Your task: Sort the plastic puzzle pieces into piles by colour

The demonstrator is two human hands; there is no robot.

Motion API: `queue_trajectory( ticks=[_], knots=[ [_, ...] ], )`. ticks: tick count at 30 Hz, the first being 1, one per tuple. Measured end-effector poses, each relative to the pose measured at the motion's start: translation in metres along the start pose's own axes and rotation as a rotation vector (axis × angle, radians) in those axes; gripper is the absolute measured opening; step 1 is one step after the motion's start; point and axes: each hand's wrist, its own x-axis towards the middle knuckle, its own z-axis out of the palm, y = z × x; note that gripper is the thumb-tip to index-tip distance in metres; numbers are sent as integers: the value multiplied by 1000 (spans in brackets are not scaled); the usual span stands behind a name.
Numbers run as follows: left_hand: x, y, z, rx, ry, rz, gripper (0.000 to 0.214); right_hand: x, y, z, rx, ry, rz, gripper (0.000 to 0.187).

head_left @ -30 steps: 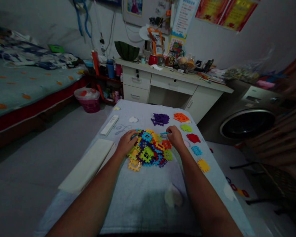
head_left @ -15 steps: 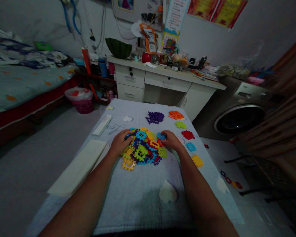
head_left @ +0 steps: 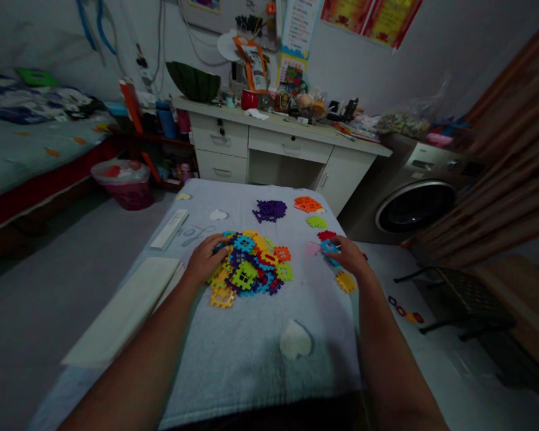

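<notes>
A mixed pile of plastic interlocking building blocks (head_left: 245,275), square and toothed, lies in the middle of the cloth-covered table (head_left: 251,365). My left hand (head_left: 208,258) rests on the pile's left edge, thumb and fingers apart; its fingertips are partly hidden among the blocks. On the right, my right hand (head_left: 351,257) pinches a blue block (head_left: 329,246) just over the column of sorted colours. In that column are orange blocks (head_left: 308,204), green blocks (head_left: 316,221), red blocks (head_left: 326,235) and yellow blocks (head_left: 345,282). Purple blocks (head_left: 270,210) form a heap behind the pile.
Along the table's left side lie a long white box (head_left: 169,230) and a folded pale sheet (head_left: 123,311). Beyond the table stands a white desk (head_left: 291,146) full of household items. A washing machine (head_left: 413,203) is at the right, a lined bin (head_left: 128,185) at the left.
My right hand has carried a blue block from the pile rightward to the sorted column. My left hand stays at the pile's left edge. The view has turned slightly right.
</notes>
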Motion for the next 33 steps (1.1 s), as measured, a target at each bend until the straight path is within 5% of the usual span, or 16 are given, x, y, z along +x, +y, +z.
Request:
queue_trajectory(
  ticks=[7, 17, 33],
  knots=[
    [0, 2, 0, -4, -2, -6, 40, -18, 43, -3, -102, 20, 175, 41],
    [0, 1, -2, 13, -20, 16, 42, -19, 28, 15, -208, 2, 191, 56],
    [-1, 5, -3, -8, -18, 8, 40, 58, 18, 23, -111, 37, 221, 63]
  ],
)
